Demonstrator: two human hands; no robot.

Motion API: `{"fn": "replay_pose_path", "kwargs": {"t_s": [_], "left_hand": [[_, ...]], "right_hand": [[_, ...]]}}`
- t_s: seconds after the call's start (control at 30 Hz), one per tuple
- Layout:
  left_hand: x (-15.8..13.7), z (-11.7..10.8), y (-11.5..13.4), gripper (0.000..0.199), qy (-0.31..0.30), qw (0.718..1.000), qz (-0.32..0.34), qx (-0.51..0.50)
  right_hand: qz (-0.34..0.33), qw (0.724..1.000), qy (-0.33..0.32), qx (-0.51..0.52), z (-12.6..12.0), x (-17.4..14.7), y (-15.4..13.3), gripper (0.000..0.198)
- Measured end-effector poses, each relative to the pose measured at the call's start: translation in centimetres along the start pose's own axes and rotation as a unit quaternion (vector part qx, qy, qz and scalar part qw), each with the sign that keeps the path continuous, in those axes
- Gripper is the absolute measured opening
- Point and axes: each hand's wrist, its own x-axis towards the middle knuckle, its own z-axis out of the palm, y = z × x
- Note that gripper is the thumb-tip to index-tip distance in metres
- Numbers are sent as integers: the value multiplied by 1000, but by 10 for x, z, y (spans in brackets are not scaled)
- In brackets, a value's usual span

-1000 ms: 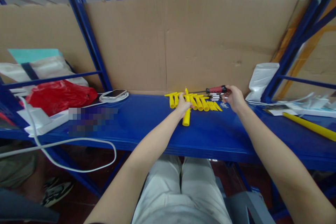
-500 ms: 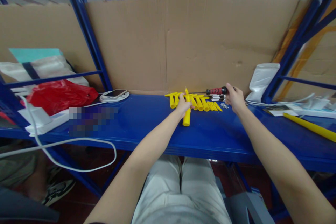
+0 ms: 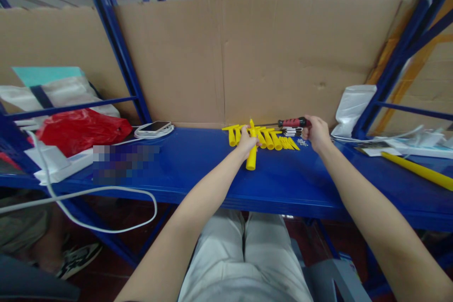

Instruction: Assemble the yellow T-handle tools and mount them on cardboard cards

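Observation:
My left hand is closed round a yellow T-shaped plastic piece, whose round end points toward me. In my right hand is the end of a screwdriver with a red and black handle. The screwdriver lies sideways, its thin shaft running left to the upper part of the yellow piece; whether the tip touches a screw I cannot tell. Several like yellow pieces stand in a row just behind and beside my left hand. Small yellow flat parts and tiny screws lie below the screwdriver.
Black and white small parts lie by the cardboard wall. A phone sits on a coiled white cable to the left, near a red bag. A yellow tube lies at right. A person's shoe shows below left.
My right hand's fingers have shifted slightly at the end of the screwdriver handle. The left hand and yellow piece stay in nearly the same place.

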Motion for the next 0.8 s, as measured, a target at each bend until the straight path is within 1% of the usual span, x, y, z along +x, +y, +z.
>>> {"fn": "replay_pose_path", "kwargs": {"t_s": [0.1, 0.23, 0.33, 0.43, 0.6, 0.7, 0.8], "left_hand": [[0, 0, 0, 70, 0, 1000, -2, -6], [-1, -1, 1, 70, 2, 1000, -6, -9], [-1, -1, 0, 70, 3, 1000, -5, -10], [-1, -1, 0, 70, -1, 1000, 0, -16], [0, -1, 1, 70, 0, 1000, -6, -17], [0, -1, 1, 71, -3, 1000, -9, -16], [2, -1, 1, 71, -7, 1000, -9, -16]], "right_hand": [[1, 1000, 1, 7, 0, 0, -1, 30], [-22, 999, -2, -26, -1, -1, 2, 40], [-7, 1000, -7, -16, -1, 0, 2, 36], [9, 1000, 6, 0, 1, 0, 0, 30], [-5, 999, 9, -42, 0, -1, 1, 36], [8, 1000, -7, -21, -2, 1, 3, 36], [24, 1000, -8, 12, -3, 5, 4, 33]]}}
